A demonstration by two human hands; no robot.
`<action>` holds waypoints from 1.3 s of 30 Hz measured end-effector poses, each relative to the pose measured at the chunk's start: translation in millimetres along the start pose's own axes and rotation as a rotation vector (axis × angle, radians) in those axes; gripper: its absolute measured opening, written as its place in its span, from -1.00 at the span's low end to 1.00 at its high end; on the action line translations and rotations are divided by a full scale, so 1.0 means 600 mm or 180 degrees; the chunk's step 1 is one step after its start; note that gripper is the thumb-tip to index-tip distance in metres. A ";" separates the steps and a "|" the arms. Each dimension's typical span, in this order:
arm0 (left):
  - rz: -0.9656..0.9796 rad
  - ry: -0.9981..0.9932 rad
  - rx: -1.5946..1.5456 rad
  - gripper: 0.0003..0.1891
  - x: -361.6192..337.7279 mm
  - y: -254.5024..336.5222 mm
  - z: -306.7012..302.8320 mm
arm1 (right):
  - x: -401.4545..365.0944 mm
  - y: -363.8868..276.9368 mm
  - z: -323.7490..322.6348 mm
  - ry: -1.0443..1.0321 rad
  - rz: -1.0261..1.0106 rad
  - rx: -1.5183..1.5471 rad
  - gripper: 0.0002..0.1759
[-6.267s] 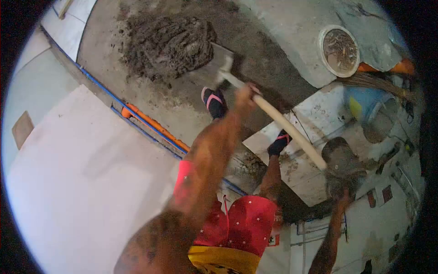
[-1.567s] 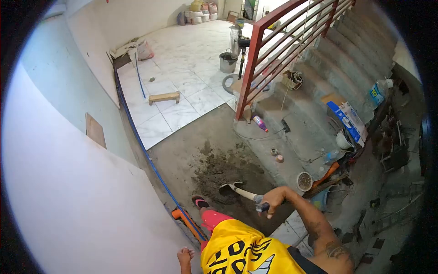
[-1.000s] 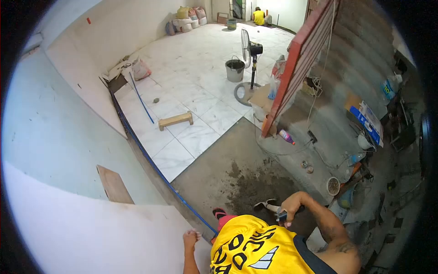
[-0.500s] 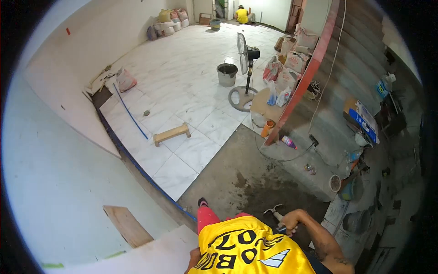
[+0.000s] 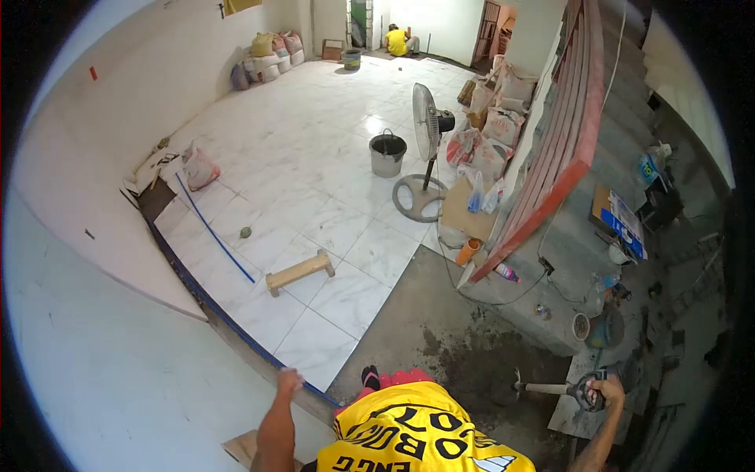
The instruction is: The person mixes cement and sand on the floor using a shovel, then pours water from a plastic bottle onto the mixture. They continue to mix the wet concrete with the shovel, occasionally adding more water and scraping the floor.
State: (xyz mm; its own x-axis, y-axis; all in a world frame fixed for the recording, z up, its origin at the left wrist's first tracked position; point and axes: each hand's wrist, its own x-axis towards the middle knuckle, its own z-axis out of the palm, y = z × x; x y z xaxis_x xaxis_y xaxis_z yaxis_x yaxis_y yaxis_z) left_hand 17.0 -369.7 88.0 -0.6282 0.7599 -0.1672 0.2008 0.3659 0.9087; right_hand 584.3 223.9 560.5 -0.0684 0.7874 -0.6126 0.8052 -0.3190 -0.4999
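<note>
The long shovel with pale wooden handle (image 5: 546, 388) stands over the dark, wet cement patch (image 5: 491, 366), its working end low at the patch, perhaps so the handle can lean toward the person. The handle looks smooth and dusty; the blade is hard to see. The right hand (image 5: 607, 389) has its grip closed around the top end, probably to keep it from falling. The left hand (image 5: 289, 381) is near the pale wall (image 5: 157, 362), seemingly for balance; nothing shows in it, and I cannot tell how far its fingers open.
</note>
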 end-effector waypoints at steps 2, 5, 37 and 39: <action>-0.2620 0.1373 -0.1366 -0.91 0.067 0.062 -0.079 | -0.008 0.051 0.019 0.0588 0.0132 0.0356 -0.90; -0.0769 0.0676 -0.1370 -0.86 0.145 -0.010 -0.110 | 0.048 0.155 0.113 0.0585 0.0495 0.1122 -0.85; -0.2722 -0.1050 -0.2137 -0.81 0.688 0.166 0.106 | 0.308 -0.049 0.207 0.1635 -0.0049 -0.0649 -0.40; -0.2498 -0.0761 -0.1368 -0.80 0.721 0.271 0.136 | 0.270 -0.106 0.207 0.1680 0.0457 -0.0815 -0.44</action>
State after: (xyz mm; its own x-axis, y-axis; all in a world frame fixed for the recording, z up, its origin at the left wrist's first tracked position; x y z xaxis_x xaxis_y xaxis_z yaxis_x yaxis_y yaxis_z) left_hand -160.7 62.2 131.9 -0.2848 0.4868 -0.8258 -0.5426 0.6283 0.5575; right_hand 448.9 306.5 416.9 0.3003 0.9222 -0.2436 0.9054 -0.3559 -0.2314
